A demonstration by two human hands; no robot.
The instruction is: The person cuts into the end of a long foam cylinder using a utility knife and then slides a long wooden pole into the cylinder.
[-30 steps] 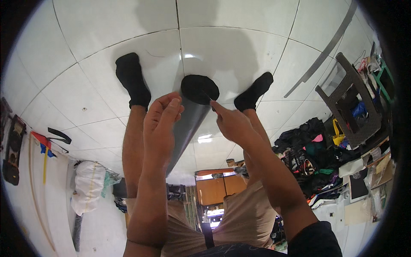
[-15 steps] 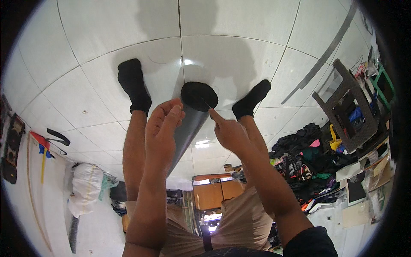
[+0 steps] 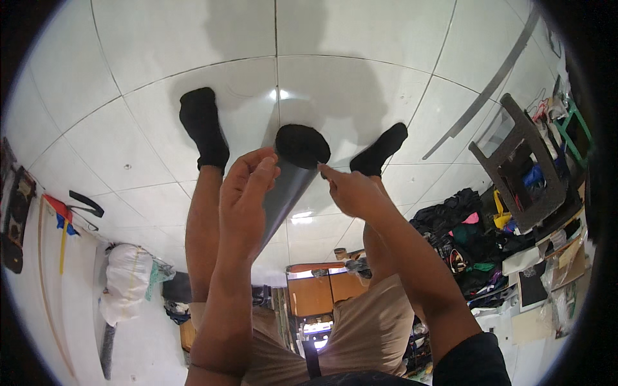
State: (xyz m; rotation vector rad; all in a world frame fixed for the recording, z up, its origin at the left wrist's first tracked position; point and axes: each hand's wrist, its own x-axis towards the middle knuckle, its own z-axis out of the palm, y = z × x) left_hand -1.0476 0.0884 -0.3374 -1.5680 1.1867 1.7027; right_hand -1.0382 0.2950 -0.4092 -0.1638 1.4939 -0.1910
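A long grey tube [image 3: 288, 201] is between my legs, its round black end [image 3: 302, 145] facing up at me. Its lower part is hidden behind my left forearm. My right hand [image 3: 351, 190] is closed at the right rim of that end, thumb and forefinger pinching a thin, pale, needle-like piece [image 3: 320, 165] of which only a short bit shows. Just left of the rim, my left hand [image 3: 248, 186] is closed with thumb and fingertips together. What it holds, if anything, is too small to make out.
White floor tiles [image 3: 347, 83] lie under my black-socked feet. A grey strip [image 3: 483, 96] lies far right, near a dark stool on its side [image 3: 521, 161]. A heap of dark clothes [image 3: 460, 238] lies at right. A white sack [image 3: 125, 283] sits at lower left.
My right hand has shifted slightly down and right, and the thin piece lies less across the black end. My left hand stays nearly still.
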